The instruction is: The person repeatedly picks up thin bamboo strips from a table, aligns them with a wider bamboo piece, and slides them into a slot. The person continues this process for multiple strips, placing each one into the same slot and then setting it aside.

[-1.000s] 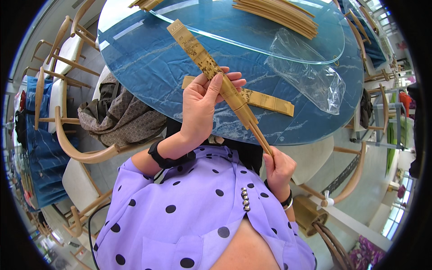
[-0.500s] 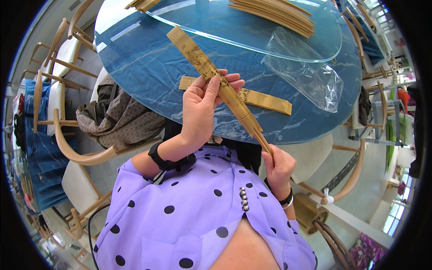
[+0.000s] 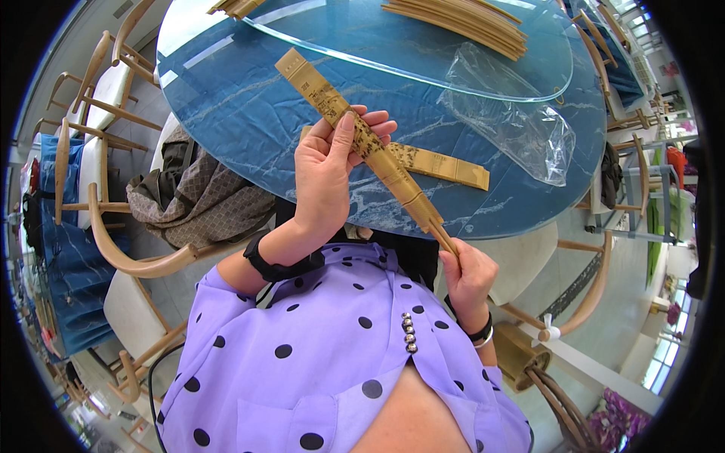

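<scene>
A long gold paper chopstick sleeve (image 3: pixel 396 180) with dark printed patterns slants across the front of the table, held in the air. My left hand (image 3: pixel 323 166) pinches it near the middle, thumb on top and fingers beneath. From its lower right end poke slim tan chopsticks (image 3: pixel 445 238), and my right hand (image 3: pixel 470 281) is closed round their outer ends. Beneath, a second gold sleeve (image 3: pixel 451 171) lies flat on the blue table (image 3: pixel 257 140), partly hidden by my left hand and the held sleeve.
A clear plastic bag (image 3: pixel 517 124) lies crumpled at the right. On the glass turntable (image 3: pixel 355 53) rest a stack of long tan strips (image 3: pixel 461 26) and another bundle (image 3: pixel 238 7). A patterned bag (image 3: pixel 200 192) sits on a chair at my left; wooden chairs (image 3: pixel 140 264) stand around.
My left hand has slid slightly up and left along the sleeve. The sleeve has shifted a little the same way and down; my right hand has hardly moved.
</scene>
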Demonstrator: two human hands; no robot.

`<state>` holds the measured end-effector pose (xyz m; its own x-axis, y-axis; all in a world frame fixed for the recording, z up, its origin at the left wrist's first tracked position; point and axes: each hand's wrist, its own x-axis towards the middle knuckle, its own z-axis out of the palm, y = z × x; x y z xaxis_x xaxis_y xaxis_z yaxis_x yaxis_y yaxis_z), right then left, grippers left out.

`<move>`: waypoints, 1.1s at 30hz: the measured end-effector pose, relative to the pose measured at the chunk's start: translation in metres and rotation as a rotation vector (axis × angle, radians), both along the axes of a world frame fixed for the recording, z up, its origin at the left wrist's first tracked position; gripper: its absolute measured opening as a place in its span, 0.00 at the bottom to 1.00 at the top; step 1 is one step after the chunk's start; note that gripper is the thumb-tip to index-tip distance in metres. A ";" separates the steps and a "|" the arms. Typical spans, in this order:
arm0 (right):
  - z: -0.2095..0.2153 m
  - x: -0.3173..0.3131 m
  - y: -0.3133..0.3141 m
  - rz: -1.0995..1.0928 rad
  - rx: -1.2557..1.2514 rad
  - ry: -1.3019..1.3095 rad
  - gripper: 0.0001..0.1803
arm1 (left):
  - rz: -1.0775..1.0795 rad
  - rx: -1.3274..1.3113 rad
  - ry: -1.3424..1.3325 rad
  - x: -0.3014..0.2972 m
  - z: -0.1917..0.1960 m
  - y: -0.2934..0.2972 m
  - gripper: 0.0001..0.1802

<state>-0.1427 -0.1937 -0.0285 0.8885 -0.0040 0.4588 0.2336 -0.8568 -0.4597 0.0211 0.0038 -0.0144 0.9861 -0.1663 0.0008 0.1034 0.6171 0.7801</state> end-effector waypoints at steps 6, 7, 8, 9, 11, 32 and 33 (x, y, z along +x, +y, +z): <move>0.000 0.004 0.003 0.007 -0.001 -0.006 0.12 | -0.035 0.010 0.039 -0.007 0.001 -0.002 0.17; 0.000 0.004 0.003 0.008 -0.002 -0.004 0.12 | -0.041 -0.003 0.045 -0.005 0.002 -0.001 0.17; 0.000 0.003 0.003 0.010 -0.001 -0.003 0.12 | -0.047 -0.016 0.051 -0.004 0.003 -0.001 0.17; 0.000 0.003 0.003 0.012 0.000 -0.002 0.12 | -0.036 -0.017 0.045 -0.002 0.002 0.000 0.17; 0.000 0.002 0.003 0.013 -0.001 0.001 0.13 | -0.016 -0.018 0.033 0.001 0.000 0.000 0.17; -0.001 0.004 0.002 -0.048 -0.065 0.079 0.18 | -0.001 0.000 0.038 -0.011 0.005 -0.004 0.17; -0.002 0.005 0.001 -0.045 -0.055 0.081 0.18 | -0.006 -0.002 0.043 -0.011 0.004 -0.004 0.17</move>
